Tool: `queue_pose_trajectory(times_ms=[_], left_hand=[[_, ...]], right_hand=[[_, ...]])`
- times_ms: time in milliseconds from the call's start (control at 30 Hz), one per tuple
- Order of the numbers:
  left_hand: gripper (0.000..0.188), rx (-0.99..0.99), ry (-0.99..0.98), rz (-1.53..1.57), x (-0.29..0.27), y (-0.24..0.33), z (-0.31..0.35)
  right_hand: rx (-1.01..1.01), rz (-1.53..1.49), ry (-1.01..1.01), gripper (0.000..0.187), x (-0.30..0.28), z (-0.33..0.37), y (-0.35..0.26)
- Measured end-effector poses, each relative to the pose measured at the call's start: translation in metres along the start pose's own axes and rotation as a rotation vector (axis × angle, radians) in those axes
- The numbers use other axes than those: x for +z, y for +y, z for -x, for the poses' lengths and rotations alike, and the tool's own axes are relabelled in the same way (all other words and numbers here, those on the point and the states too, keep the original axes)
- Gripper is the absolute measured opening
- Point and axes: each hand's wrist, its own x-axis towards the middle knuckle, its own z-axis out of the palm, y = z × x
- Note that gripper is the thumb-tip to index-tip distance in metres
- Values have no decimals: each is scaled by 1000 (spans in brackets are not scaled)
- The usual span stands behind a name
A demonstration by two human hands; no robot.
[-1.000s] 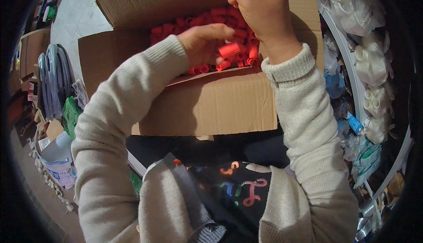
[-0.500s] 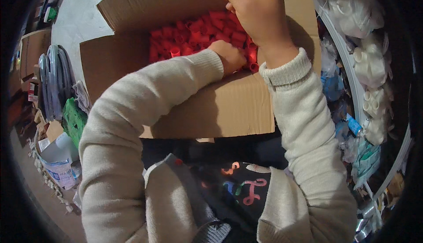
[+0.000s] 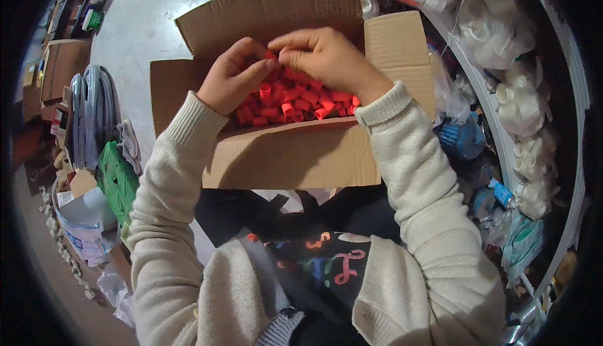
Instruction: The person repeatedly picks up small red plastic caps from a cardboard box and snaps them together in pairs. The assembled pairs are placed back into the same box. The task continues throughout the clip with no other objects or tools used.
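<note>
Over an open cardboard box (image 3: 292,157), my left hand (image 3: 233,77) and my right hand (image 3: 333,59) come together at the fingertips. A bit of a red plastic tube fitting (image 3: 271,54) shows between them. My left thumb and fingers pinch it. The fingers of my right hand are bent and pressed together against the same piece, slightly blurred, and they hide most of it. Below my hands, many short red tube fittings (image 3: 306,102) lie loose in the box, tumbled at all angles.
Coiled grey hoses (image 3: 93,117) and a green bundle (image 3: 117,176) stand at the left. On the right, a rack with a pale metal edge (image 3: 480,98) holds bagged white pipe fittings (image 3: 524,101). A blue item (image 3: 461,137) lies near the box.
My left hand has come up out of the red fittings, and my right hand has come down to meet it over the box. The view has shifted, showing more beyond the box.
</note>
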Motion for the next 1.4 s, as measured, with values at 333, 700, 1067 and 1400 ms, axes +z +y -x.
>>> queue_pose_trajectory(times_ms=[333, 700, 1067, 1400], left_hand=[[34, -111, -180, 484, -5, 15, 45], [37, -197, 130, 816, 8, 2, 24], [29, -78, 44, 952, 23, -44, 5], [27, -38, 186, 909, 26, -48, 4]], right_hand=[[-64, -172, -371, 26, 24, 16, -31], [-113, -234, -33, 20, 15, 13, -24], [-135, 174, 298, 25, 15, 6, -7], [-226, 376, 142, 21, 16, 4, -8]])
